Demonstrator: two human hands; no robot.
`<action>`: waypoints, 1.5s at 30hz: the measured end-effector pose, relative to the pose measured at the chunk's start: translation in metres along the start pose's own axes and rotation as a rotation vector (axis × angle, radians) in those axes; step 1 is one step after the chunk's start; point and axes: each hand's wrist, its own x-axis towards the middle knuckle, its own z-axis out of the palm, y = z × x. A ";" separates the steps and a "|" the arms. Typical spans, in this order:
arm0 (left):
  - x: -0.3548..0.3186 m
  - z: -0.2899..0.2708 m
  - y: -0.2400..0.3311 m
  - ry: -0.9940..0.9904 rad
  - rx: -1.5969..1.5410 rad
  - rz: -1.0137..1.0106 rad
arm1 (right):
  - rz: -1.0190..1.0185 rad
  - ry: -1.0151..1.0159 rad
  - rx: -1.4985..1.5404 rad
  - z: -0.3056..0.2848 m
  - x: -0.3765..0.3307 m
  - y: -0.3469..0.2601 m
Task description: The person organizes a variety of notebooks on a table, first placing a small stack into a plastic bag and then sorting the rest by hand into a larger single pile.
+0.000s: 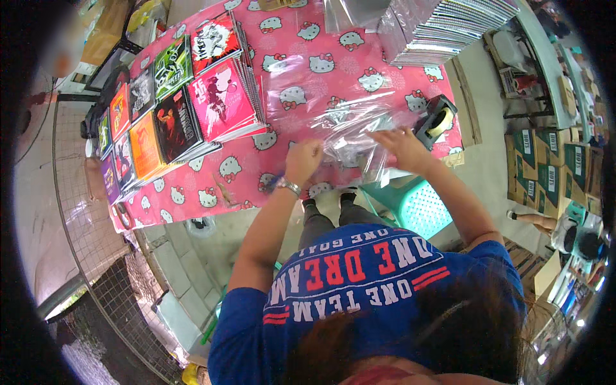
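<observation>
A: Standing at the near edge of a table under a pink cartoon-cat tablecloth (301, 83), a person in a blue printed shirt (359, 276) works on a crinkled clear plastic sleeve (350, 125). Where does the sleeve lie?

B: It lies near the middle of the near edge, its far end reaching toward the table's centre and its near end under the hands.

A: How does the left hand (303, 159) stand?

B: Its fingers are curled together into a loose fist at the sleeve's left near corner; whether they pinch the film cannot be told. A metal watch (288, 187) sits on that wrist.

A: And the right hand (401, 146)?

B: Its fingers are spread apart and pressed flat on the sleeve's right near part.

A: What lies about them?

B: A black tape dispenser (436, 120) stands just beside the right hand at the right edge. Colourful notebooks (167, 109) in overlapping rows fill the left edge. A tall stack of wrapped notebooks (443, 25) sits at the far right corner. A green plastic stool (417, 205) stands below the near edge.
</observation>
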 end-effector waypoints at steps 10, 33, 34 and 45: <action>0.040 -0.061 -0.055 0.522 -0.363 -0.194 | 0.159 0.231 -0.038 -0.048 0.223 0.042; 0.089 0.006 -0.037 0.043 0.294 0.004 | 0.002 0.310 0.018 0.038 0.232 0.082; 0.094 0.005 -0.038 0.049 0.286 -0.026 | 0.119 0.250 0.071 0.032 0.246 0.086; 0.116 -0.017 -0.038 0.099 0.111 -0.312 | 0.121 0.005 0.065 0.003 0.334 0.128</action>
